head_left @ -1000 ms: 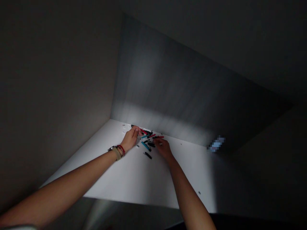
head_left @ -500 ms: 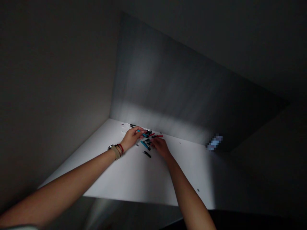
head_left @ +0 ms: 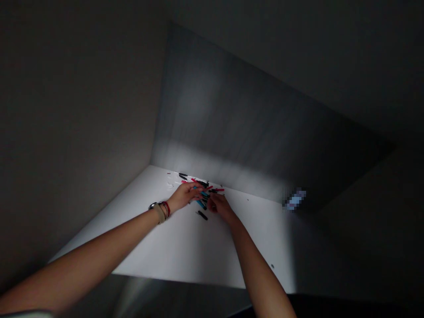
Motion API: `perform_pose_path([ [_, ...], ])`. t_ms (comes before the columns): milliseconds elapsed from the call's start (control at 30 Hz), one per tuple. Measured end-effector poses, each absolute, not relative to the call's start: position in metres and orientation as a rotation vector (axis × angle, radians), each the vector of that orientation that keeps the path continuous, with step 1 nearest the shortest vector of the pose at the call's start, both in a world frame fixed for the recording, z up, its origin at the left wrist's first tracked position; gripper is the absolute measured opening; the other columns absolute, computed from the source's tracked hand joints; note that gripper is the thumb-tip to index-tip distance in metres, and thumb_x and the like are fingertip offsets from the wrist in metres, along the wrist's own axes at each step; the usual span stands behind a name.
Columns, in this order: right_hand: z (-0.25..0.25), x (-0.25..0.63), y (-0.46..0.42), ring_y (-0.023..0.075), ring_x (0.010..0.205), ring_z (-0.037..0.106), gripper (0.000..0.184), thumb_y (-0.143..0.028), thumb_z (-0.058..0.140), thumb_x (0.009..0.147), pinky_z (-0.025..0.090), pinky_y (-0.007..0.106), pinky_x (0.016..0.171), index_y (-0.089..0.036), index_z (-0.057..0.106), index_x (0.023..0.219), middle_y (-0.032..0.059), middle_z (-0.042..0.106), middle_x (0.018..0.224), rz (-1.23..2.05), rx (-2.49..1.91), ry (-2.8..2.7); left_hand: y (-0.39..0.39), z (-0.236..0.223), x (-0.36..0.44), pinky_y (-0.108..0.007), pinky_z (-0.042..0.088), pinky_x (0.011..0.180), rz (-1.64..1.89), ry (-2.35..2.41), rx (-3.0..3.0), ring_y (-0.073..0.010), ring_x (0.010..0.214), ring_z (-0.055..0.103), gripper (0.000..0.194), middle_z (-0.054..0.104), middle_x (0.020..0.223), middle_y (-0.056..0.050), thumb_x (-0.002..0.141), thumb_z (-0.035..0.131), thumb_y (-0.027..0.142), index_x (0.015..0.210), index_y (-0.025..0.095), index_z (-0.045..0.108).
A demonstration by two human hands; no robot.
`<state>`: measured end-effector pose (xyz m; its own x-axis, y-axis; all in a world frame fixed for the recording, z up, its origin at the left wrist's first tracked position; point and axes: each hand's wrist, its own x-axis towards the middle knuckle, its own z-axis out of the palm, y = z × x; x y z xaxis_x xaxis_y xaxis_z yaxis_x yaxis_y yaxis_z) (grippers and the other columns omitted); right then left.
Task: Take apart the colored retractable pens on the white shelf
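Note:
My left hand (head_left: 183,195), with a watch and a red bracelet on the wrist, pinches a slim blue pen (head_left: 204,193) between thumb and fingers. Close to its right end is my right hand (head_left: 220,206), fingers curled together; whatever they hold is too small and dark to make out. Under and around both hands lie loose pens and pen parts. Another blue pen (head_left: 201,204) rests below the hands, and a black pen piece (head_left: 202,215) lies nearer to me. Red pieces (head_left: 220,190) and black pieces (head_left: 182,175) are scattered along the back.
The white tabletop (head_left: 159,251) meets a grey panel (head_left: 212,119) at the back and a dark wall (head_left: 99,110) on the left. A pixelated bright object (head_left: 296,199) is at the right rear. A small dark disc (head_left: 272,266) lies near the front right.
My left hand has come slightly lower and nearer my right with the blue pen, uncovering red pieces behind it. My right hand has stayed nearly in place, its fingers curling closer together.

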<state>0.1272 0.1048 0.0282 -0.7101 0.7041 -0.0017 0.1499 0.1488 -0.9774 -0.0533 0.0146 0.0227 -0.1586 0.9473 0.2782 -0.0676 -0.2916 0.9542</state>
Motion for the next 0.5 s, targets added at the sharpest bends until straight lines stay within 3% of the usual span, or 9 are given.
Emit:
perform_pose_path([
  [133, 0.028, 0.127, 0.108, 0.0096, 0.040, 0.043, 0.054, -0.070, 0.052, 0.079, 0.027, 0.022, 0.040, -0.018, 0.052, 0.063, -0.0019, 0.051, 0.050, 1.513, -0.812, -1.950, 0.008, 0.025, -0.057, -0.023, 0.045, 0.052, 1.496, 1.364, 1.500, -0.0121, 0.053, 0.059, 0.042, 0.070, 0.072, -0.004, 0.086, 0.057, 0.054, 0.094, 0.015, 0.067],
  [233, 0.026, 0.127, 0.109, 0.0095, 0.041, 0.042, 0.055, -0.071, 0.048, 0.082, 0.029, 0.023, 0.041, -0.019, 0.050, 0.063, -0.0027, 0.048, 0.049, 1.406, -0.759, -2.027, 0.001, 0.034, -0.057, -0.024, 0.040, 0.054, 1.429, 1.557, 1.697, -0.0115, 0.050, 0.052, 0.045, 0.061, 0.058, -0.001, 0.094, 0.044, 0.051, 0.074, 0.016, 0.064],
  [500, 0.027, 0.126, 0.102, 0.0094, 0.044, 0.044, 0.049, -0.068, 0.048, 0.086, 0.035, 0.023, 0.044, -0.020, 0.049, 0.073, -0.0030, 0.051, 0.056, 1.288, -0.589, -2.092, 0.000, 0.037, -0.058, -0.028, 0.031, 0.057, 1.387, 1.825, 1.786, -0.0147, 0.055, 0.046, 0.055, 0.050, 0.054, -0.001, 0.097, 0.032, 0.052, 0.058, 0.019, 0.051],
])
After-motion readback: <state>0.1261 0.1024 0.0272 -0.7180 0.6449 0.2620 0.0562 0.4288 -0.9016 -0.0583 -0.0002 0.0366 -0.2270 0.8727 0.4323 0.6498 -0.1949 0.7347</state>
